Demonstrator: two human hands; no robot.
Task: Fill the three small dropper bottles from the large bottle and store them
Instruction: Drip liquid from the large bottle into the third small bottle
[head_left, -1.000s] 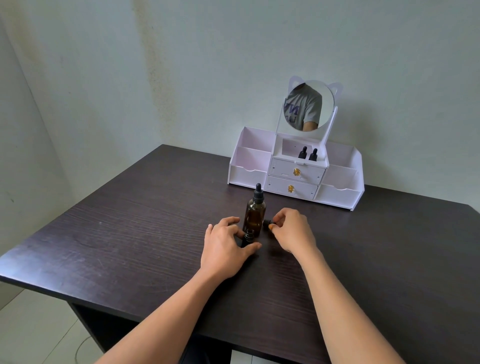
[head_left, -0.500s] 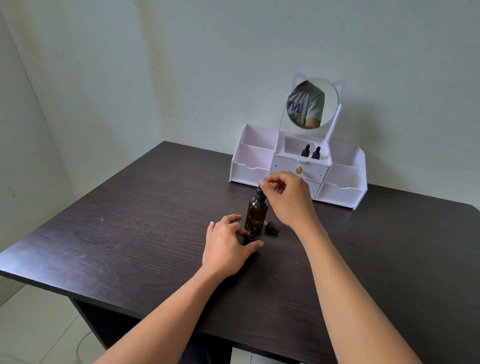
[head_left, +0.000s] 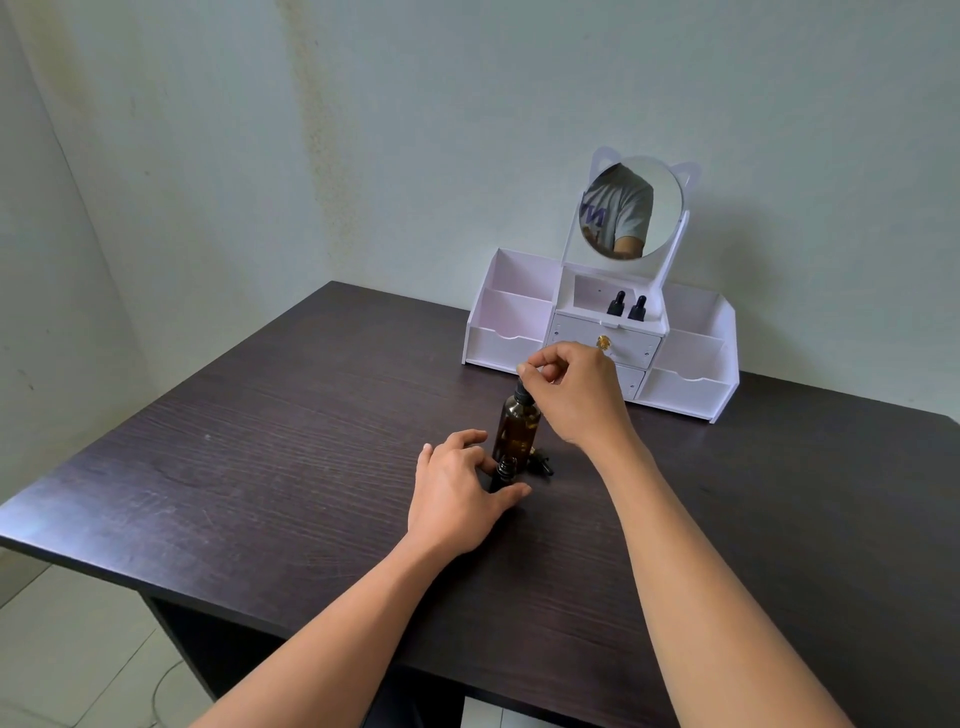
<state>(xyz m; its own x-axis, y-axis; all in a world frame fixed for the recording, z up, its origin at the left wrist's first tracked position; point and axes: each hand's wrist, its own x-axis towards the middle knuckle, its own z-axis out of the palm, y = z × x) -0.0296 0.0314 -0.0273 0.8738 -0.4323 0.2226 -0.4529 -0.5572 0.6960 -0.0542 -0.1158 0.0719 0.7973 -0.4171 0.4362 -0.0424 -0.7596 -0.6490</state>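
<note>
A large amber bottle (head_left: 516, 427) with a black dropper cap stands upright in the middle of the dark table (head_left: 270, 467). My right hand (head_left: 576, 397) pinches that cap from above. In front of it stands a small dark dropper bottle (head_left: 504, 470) with its neck uncovered; my left hand (head_left: 457, 493) holds it between thumb and fingers. The small bottle's black dropper cap (head_left: 541, 464) lies on the table just right of it. Two more small dropper bottles (head_left: 627, 305) stand in the top middle compartment of the white organizer (head_left: 511, 312).
The white organizer has open side bins, two small drawers with gold knobs and a round cat-eared mirror (head_left: 631, 208), and stands against the back wall. The table's front edge runs close to my forearms; the left edge drops to a tiled floor.
My right hand left the small cap lying on the table, rose to the large bottle's dropper cap and now pinches it. My left hand has stayed on the small bottle.
</note>
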